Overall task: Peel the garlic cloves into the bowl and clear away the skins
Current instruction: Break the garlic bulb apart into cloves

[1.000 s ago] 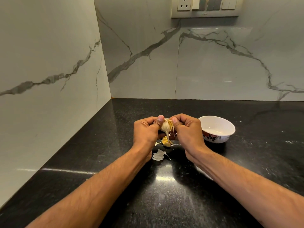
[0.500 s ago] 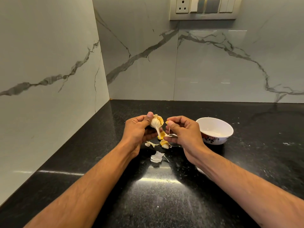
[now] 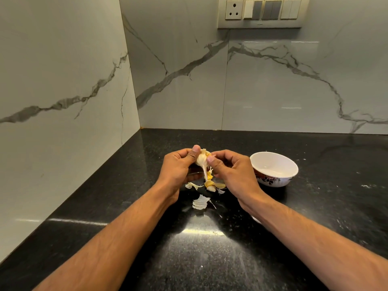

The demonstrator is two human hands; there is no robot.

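Observation:
A pale garlic bulb (image 3: 201, 159) with a thin stem hanging down is held above the black counter (image 3: 210, 259). My left hand (image 3: 178, 166) grips it from the left, thumb on top. My right hand (image 3: 231, 169) pinches its right side with thumb and fingers. Below the hands lie loose cloves and yellowish bits (image 3: 211, 184) and white papery skins (image 3: 200, 202). A white bowl (image 3: 275, 162) with a dark floral band stands just right of my right hand; nothing shows inside it.
Marble-look walls meet in a corner at the back left. A socket and switch panel (image 3: 260, 12) is mounted high on the back wall. Bright light glares off the counter in front of the skins.
My right hand, half a second ago apart from the bulb, has come back onto its right side. Both hands stay at the same spot over the skins.

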